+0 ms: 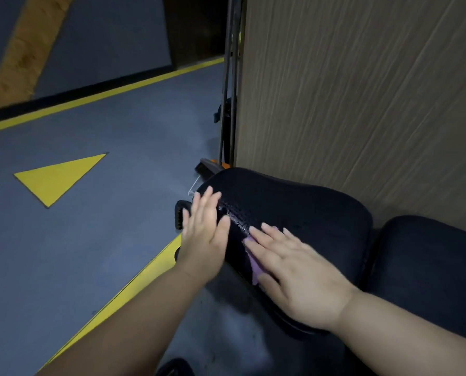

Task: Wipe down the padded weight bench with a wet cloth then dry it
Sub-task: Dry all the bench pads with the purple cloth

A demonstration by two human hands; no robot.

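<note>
One wet streak (pixel 237 220) glistened on the black padded surface (pixel 307 210), so wiping seemed barely begun and drying not yet started. The right grip (pixel 288 267), fingers straight and spread, pressed a soft purple cloth (pixel 254 265) on its near-left edge; the left grip (pixel 203 234), flat too, touched the rounded left side.

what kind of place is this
Likely a gym or training room: a black padded bench stands on a grey floor marked with yellow lines and a yellow triangle.
</note>
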